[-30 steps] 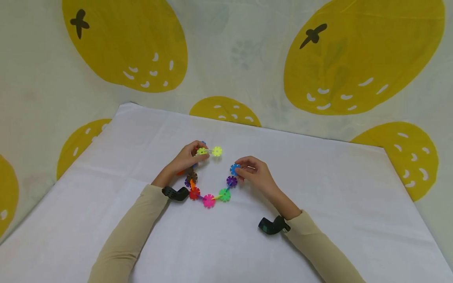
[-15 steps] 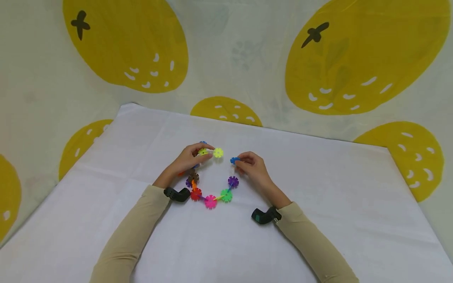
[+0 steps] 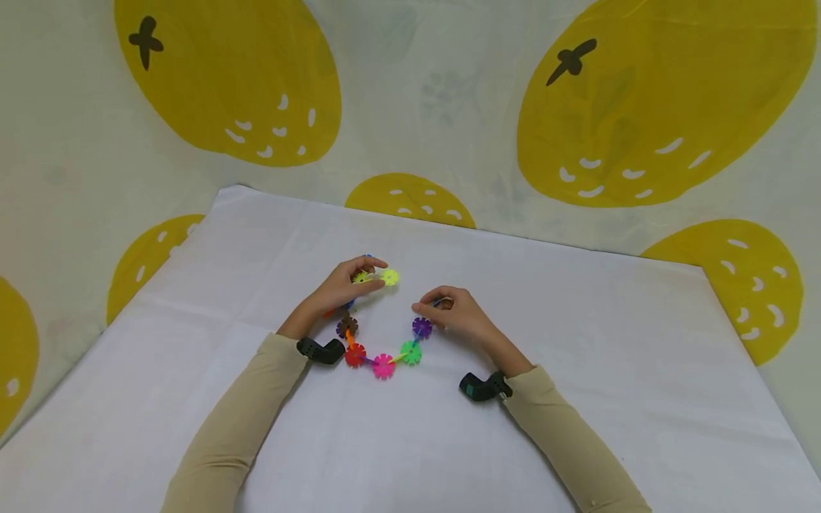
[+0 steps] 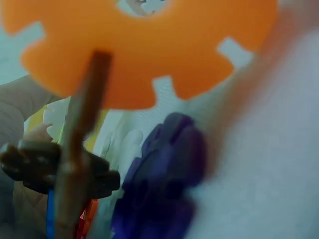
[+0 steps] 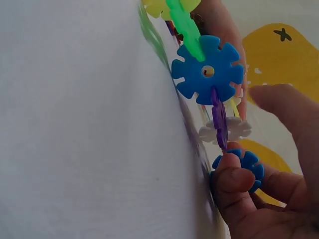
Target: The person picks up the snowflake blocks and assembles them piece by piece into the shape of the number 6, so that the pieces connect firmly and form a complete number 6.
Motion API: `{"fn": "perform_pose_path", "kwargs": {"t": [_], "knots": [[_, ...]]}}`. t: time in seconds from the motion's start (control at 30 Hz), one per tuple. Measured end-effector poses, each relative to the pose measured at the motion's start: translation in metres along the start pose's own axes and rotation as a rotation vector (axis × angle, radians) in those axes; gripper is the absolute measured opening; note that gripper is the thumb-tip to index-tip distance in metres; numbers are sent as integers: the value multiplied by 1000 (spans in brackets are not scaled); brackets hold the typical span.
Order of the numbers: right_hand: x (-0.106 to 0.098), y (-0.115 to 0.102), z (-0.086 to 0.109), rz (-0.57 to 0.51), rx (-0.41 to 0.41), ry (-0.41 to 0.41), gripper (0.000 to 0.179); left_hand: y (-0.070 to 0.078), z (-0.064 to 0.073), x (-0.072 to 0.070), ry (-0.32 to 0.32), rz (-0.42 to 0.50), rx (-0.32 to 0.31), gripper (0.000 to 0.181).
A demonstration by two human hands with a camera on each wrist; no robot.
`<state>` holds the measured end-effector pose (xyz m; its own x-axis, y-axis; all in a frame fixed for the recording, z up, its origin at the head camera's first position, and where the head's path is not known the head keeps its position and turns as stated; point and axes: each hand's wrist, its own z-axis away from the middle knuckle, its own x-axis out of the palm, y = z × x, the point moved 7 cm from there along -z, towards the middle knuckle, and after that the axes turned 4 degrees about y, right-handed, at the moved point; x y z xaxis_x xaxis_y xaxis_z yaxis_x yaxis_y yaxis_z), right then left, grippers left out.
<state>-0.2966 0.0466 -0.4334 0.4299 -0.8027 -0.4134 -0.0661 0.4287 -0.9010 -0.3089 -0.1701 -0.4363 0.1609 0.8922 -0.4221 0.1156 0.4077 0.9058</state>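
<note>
A chain of colourful notched plastic snowflake discs curves over the table, with a pink disc [image 3: 383, 366] at its near bend. My left hand [image 3: 340, 285] grips the chain's far left part, and a yellow disc [image 3: 390, 277] at its end shows past the thumb and fingertips. At the other end my right hand [image 3: 458, 311] pinches a blue disc [image 5: 251, 169], mostly hidden by the fingers in the head view. A purple disc [image 3: 422, 328] lies just below that hand. In the left wrist view an orange disc [image 4: 134, 59] and a brown disc [image 4: 37, 164] hang close to the camera.
A white cloth covers the table [image 3: 545, 456], its far edge meeting a backdrop [image 3: 410, 107] printed with big yellow fruit. Black wrist cameras sit at both sleeves, the right one [image 3: 484, 387] to the right of the chain.
My right hand first lifted the blue disc away from me, then came back down toward the purple disc, turning the blue disc behind the fingers. My left hand has hardly moved.
</note>
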Motion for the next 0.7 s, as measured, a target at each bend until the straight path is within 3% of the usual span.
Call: {"fn": "perform_pose_path", "kwargs": {"t": [0.17,0.4,0.7], "knots": [[3,-9,2,133,-94,6,23,0,1,1,-10,-50,-5,37],[3,-16,4,162,-191,70,18,4,2,5,-44,-43,-9,42],[-1,-16,4,136,-173,117,21,13,3,13,-93,-133,75,40]]}}
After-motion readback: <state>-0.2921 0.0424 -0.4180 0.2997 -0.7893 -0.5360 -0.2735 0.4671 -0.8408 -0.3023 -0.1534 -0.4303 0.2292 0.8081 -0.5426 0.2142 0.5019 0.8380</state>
